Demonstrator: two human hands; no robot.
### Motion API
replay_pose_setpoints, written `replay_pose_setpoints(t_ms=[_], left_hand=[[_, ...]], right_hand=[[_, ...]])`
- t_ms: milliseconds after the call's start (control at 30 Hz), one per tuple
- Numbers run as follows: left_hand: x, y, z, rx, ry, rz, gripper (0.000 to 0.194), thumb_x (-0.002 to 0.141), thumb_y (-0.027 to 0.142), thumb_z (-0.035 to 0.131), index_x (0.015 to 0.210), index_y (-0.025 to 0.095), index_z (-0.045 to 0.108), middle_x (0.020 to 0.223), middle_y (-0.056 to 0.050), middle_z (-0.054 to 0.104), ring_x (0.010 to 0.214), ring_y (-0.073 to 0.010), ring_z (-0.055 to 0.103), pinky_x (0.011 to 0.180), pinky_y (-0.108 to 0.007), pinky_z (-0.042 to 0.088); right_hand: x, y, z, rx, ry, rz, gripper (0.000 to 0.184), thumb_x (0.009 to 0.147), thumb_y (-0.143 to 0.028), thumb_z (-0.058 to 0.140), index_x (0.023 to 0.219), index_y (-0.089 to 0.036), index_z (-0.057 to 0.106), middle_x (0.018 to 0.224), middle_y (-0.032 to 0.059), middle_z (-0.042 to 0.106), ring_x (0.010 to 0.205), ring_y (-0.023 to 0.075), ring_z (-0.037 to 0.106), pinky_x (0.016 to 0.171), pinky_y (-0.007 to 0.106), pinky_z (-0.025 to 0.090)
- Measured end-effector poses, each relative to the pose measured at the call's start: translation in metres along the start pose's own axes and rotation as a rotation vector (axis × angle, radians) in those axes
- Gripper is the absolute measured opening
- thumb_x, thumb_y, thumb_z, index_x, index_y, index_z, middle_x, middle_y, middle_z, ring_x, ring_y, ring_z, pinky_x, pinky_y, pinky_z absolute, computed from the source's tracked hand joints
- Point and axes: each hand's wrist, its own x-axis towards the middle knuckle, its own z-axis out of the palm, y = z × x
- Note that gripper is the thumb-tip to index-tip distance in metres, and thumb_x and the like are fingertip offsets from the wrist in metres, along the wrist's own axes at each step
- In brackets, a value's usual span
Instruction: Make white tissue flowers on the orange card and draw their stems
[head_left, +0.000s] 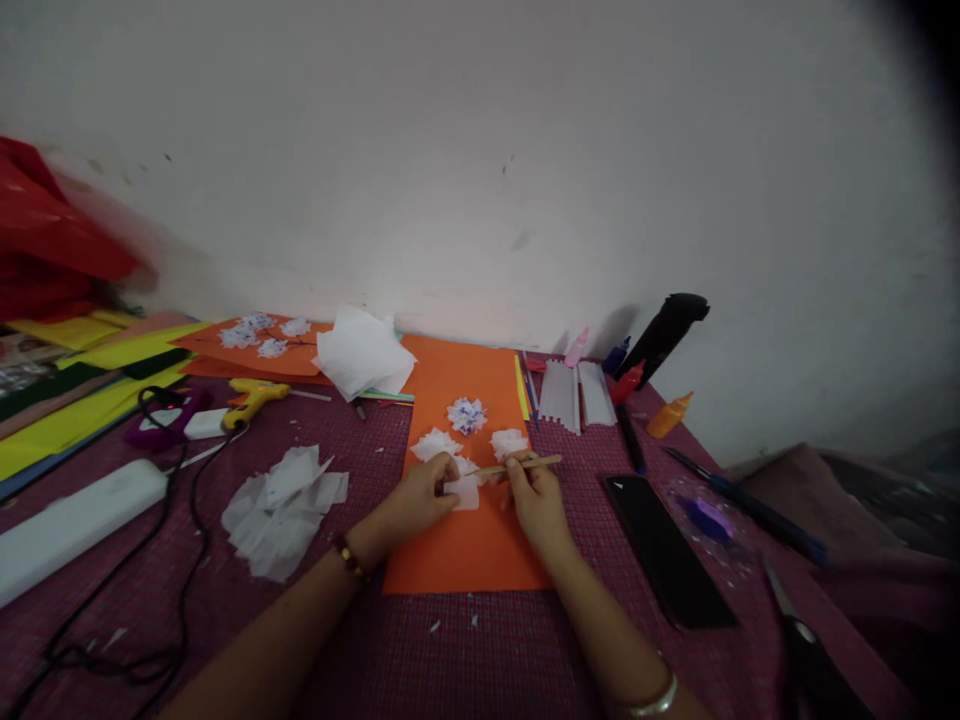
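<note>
My left hand (421,497) is closed on a small white tissue paper square (466,492) over the orange sheet (465,560). In my right hand (536,505) is a thin wooden stick (546,461), gripped between thumb and fingers. Its far end reaches left to the tissue square. Just beyond my hands, white tissue flowers (435,443) lie on the sheet, and one tissue flower with blue-purple marks (466,415) sits above them. Part of the flower by my right hand (509,442) is covered by my fingers.
To the left are a tissue pile (285,510), a yellow glue gun (256,398), a white power strip (82,530) and black cables (191,540). On the right lie a phone (671,555), scissors (806,640), a utility knife (750,505) and an orange paint bottle (669,415). White paper (364,352) rests behind.
</note>
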Motion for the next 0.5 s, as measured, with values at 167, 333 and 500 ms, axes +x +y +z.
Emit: replay_pose_setpoints(t_ms=[167,333,500], left_hand=[[0.007,0.001,0.010,0.048,0.067,0.005,0.015,0.063,0.008,0.046,0.070,0.019,0.038,0.065,0.006,0.039,0.061,-0.0106,0.036,0.053,-0.022,0.026],[0.007,0.006,0.009,0.037,0.070,-0.017,0.016,0.063,0.007,0.048,0.070,0.019,0.039,0.065,0.006,0.039,0.060,-0.0101,0.035,0.053,-0.021,0.026],[0.007,0.009,0.010,0.003,0.069,-0.029,0.016,0.070,0.021,0.058,0.071,0.018,0.042,0.063,0.006,0.041,0.057,-0.0095,0.036,0.052,-0.022,0.027]], right_hand=[[-0.004,-0.011,-0.007,-0.001,0.057,-0.052,0.025,0.087,-0.039,0.045,0.073,-0.020,0.052,0.063,-0.0001,0.060,0.043,0.0117,0.048,0.043,0.023,0.039],[-0.013,-0.021,-0.012,-0.095,0.053,-0.162,0.027,0.089,-0.033,0.041,0.068,-0.021,0.052,0.057,-0.0018,0.055,0.048,0.0123,0.050,0.050,0.022,0.039],[-0.016,-0.020,-0.004,-0.363,-0.098,-0.303,0.028,0.089,-0.025,0.039,0.068,-0.019,0.056,0.067,0.0022,0.059,0.062,0.0146,0.058,0.060,0.023,0.041]])
